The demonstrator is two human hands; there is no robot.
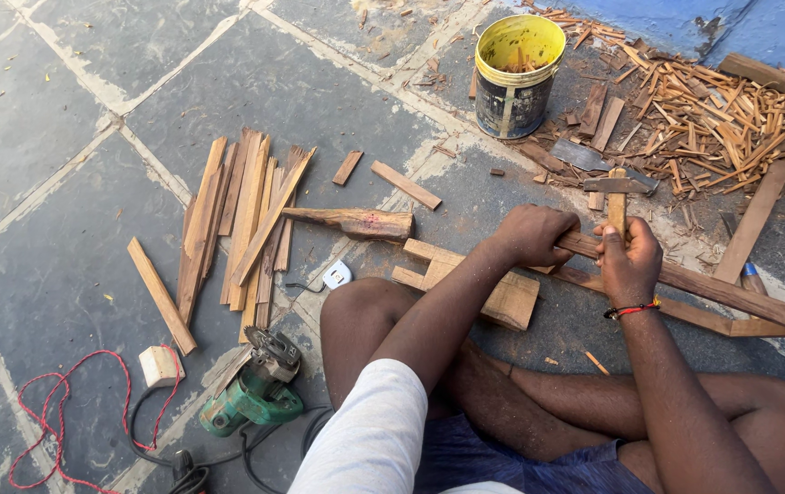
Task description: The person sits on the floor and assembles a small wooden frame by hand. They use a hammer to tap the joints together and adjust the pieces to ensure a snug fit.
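Note:
I sit cross-legged on a stone floor. My left hand [532, 235] grips the near end of a long brown wooden batten [731, 295] that lies across a flat wood block [511, 297]. My right hand [629, 259], with a red thread band at the wrist, is closed around the wooden handle of a hammer [616, 188] whose metal head points up just above the batten. A second thinner batten [704, 317] lies under the first.
A yellow bucket [517, 78] stands at the back beside a heap of wood shavings [722, 123]. Several thin wood strips [246, 215] lie to the left. A green power saw [253, 389], red cord [54, 402], tape measure [337, 273] and thick wooden peg [351, 221] are nearby.

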